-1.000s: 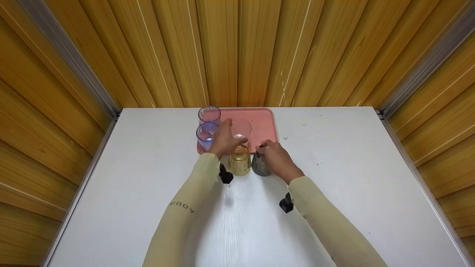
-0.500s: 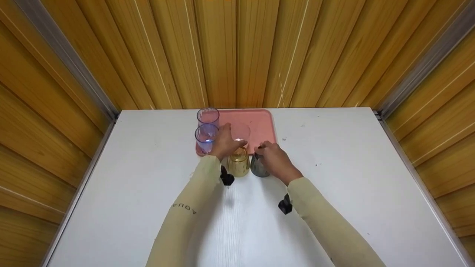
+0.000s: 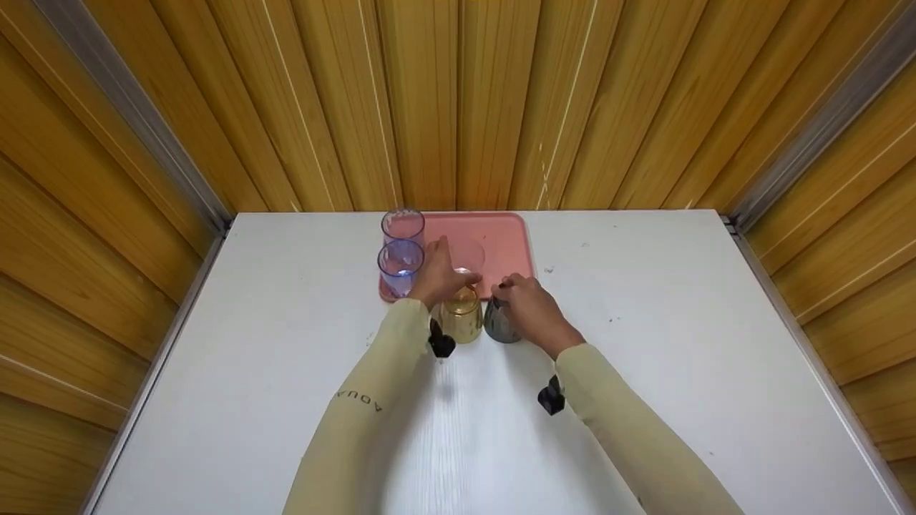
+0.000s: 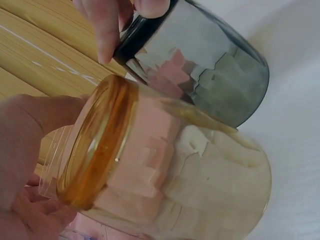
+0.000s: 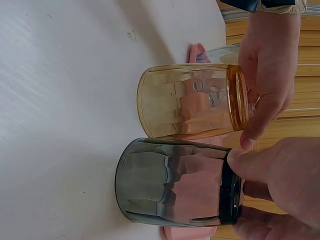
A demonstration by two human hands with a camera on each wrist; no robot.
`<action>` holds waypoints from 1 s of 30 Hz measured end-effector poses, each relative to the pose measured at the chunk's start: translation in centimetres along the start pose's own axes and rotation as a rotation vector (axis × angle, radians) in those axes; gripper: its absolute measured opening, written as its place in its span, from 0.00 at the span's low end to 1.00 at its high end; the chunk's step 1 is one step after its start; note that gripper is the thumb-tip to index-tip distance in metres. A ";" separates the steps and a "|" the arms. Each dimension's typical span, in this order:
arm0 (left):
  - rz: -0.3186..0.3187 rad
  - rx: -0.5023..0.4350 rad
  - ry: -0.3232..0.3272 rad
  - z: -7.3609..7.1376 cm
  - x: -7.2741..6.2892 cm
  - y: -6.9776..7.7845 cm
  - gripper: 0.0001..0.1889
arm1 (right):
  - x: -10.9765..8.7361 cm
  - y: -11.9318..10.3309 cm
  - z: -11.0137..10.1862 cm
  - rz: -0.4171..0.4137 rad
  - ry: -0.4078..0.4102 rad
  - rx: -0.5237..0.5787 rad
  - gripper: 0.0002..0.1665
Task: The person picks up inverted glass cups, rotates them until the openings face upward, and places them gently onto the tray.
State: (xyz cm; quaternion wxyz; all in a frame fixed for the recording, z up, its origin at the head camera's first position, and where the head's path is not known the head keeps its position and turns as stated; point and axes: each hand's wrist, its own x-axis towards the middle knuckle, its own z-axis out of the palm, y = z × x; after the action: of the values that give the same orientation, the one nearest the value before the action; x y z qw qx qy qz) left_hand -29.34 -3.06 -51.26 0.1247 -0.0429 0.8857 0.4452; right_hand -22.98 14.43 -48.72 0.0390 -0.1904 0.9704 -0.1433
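Observation:
My left hand point(image 3: 438, 275) curves its thumb and fingers around a clear glass point(image 3: 469, 252) on the pink tray point(image 3: 504, 239); much of the glass is hidden by the hand. Just in front, an amber glass point(image 4: 200, 170) stands upside down on the table, its thick base up. Beside it is an upside-down grey glass point(image 5: 170, 182), close against the amber one. My right hand point(image 3: 533, 307) pinches the grey glass's dark base from above with thumb and fingertips. Two blue-tinted glasses, a front glass point(image 3: 401, 266) and a rear glass point(image 3: 403, 225), stand mouth up at the tray's left, next to my left hand.
The white table point(image 3: 644, 357) runs back to a wood-patterned panel wall point(image 3: 486, 107), with similar panels at both sides. The tray lies at the table's back edge, and the amber and grey glasses stand at its front rim.

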 end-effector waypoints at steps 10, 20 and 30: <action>0.043 0.031 0.020 -0.1 -0.2 0.3 0.56 | 0.1 -0.1 0.0 0.026 -0.014 0.013 0.22; 0.116 0.100 0.039 -0.6 -0.5 0.3 0.56 | 0.1 0.0 0.0 0.012 -0.008 0.019 0.21; 0.204 0.192 0.075 -0.9 -1.5 0.6 0.50 | -0.2 0.2 0.1 0.045 -0.018 0.096 0.22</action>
State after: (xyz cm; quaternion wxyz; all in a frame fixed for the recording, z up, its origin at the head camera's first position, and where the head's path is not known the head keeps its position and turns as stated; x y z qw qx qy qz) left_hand -28.15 -3.46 -49.92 0.0491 0.0428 0.9280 0.3668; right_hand -22.83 14.64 -48.81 0.0601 -0.1677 0.9660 -0.1872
